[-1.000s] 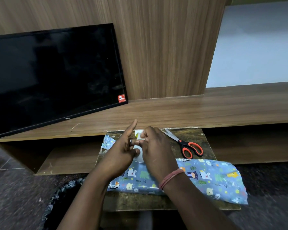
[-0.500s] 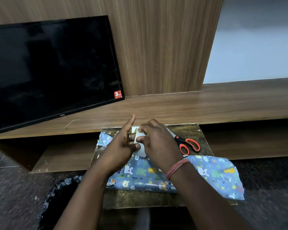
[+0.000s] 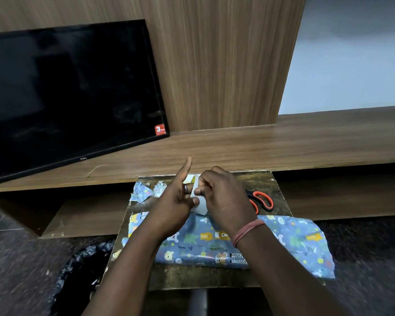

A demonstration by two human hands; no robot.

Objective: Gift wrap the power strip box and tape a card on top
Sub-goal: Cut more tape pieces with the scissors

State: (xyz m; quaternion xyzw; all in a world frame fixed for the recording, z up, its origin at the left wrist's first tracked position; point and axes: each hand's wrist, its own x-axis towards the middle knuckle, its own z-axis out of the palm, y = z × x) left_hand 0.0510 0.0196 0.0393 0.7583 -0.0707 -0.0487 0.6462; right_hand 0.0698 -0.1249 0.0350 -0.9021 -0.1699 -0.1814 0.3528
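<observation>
Hands meet over the wrapped box [image 3: 205, 247]: left hand [image 3: 171, 208] and right hand [image 3: 224, 199] both pinching a white card [image 3: 197, 201].

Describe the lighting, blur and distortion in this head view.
Head view: dim, even indoor light; the TV screen is black with faint reflections; wide-angle bending curves the shelf edge; floor corners smear; both hands and the scissors stay fairly sharp.

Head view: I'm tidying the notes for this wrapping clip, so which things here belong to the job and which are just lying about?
Part of the job:
- wrapped box in animal-print paper
- white tape roll, held between left hand and right hand
- scissors beside the box
- small table under it all

Just lying about:
- paper scraps at the table's far left
- television
- black bin bag
</observation>
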